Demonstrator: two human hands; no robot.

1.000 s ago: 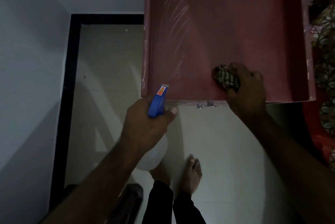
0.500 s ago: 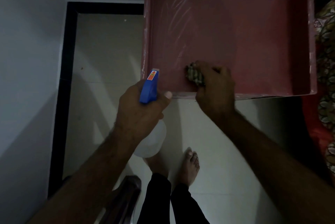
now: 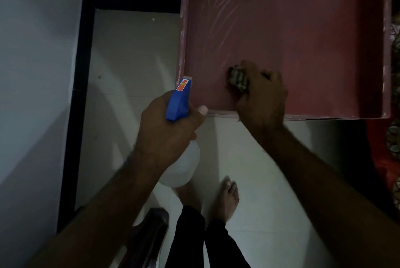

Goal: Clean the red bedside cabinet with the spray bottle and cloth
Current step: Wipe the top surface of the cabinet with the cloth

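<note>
While the left hand (image 3: 166, 129) holds the spray bottle (image 3: 178, 105) out over the floor, its fingers are curled round the bottle's neck and the thumb lies across the front just below the blue trigger head. The head's nozzle points up and away, toward the near left corner of the red bedside cabinet (image 3: 303, 29), and overlaps that corner in the view. The bottle's pale translucent body hangs below the palm.

The right hand (image 3: 263, 96) reaches over the cabinet's near rim and lies on the sunken top, its fingers bunched round a crumpled striped cloth (image 3: 237, 78). The cloth pokes out at the hand's left side and touches the red surface, in the near left part of the top, close to the front rim. The hand is slightly blurred.

Pale slanting streaks (image 3: 220, 3) show on the left part of the top, farther back than the cloth. The cabinet's raised rim is scuffed pale along its left and right edges.

Below, a bare foot (image 3: 227, 198) and dark trouser legs (image 3: 188, 235) stand on the light tiled floor (image 3: 129, 61). A black border (image 3: 85, 72) runs between the floor and the grey wall (image 3: 32, 51). Patterned fabric (image 3: 395, 133) shows at the right edge, beside the cabinet
</note>
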